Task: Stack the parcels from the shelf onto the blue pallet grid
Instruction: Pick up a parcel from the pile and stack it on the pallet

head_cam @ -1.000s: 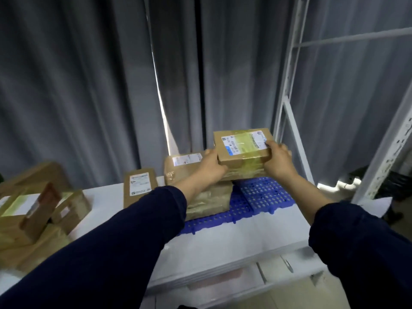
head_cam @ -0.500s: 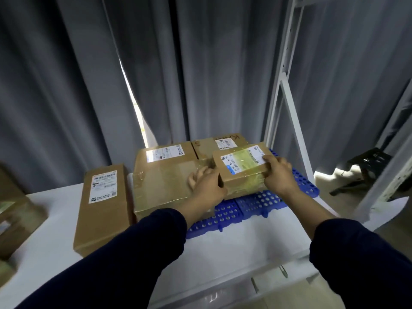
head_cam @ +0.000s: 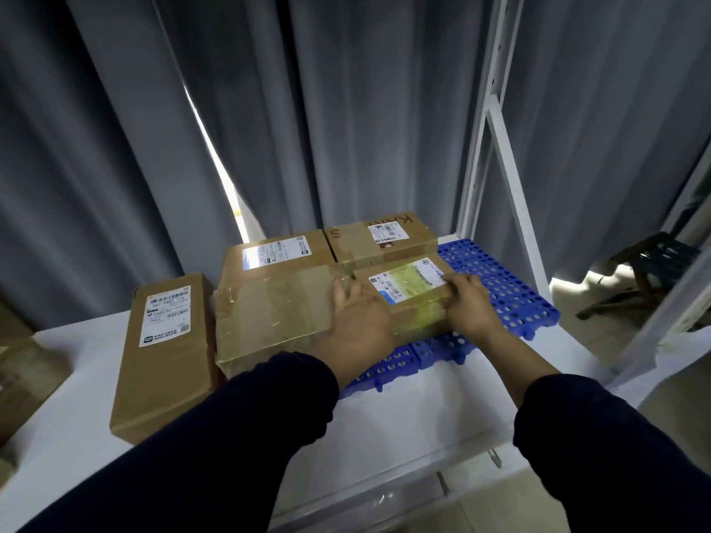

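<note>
Lying flat label-up, the parcel point(head_cam: 408, 288) runs left to right.

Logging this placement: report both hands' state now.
Left hand: open, pressing the small brown cardboard parcel's left side.
Right hand: gripping that parcel's right edge.

On blue pallet grid point(head_cam: 504, 290): small parcel point(head_cam: 409, 292), right hand point(head_cam: 467, 305) gripping right edge, left hand point(head_cam: 361, 321) pressing left side.

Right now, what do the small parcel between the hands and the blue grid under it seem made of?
Small parcel: probably cardboard, matte brown, with glossy yellowish tape over a paper label. Blue pallet grid: likely moulded plastic; uniform colour, regular round holes, slight sheen.
</note>
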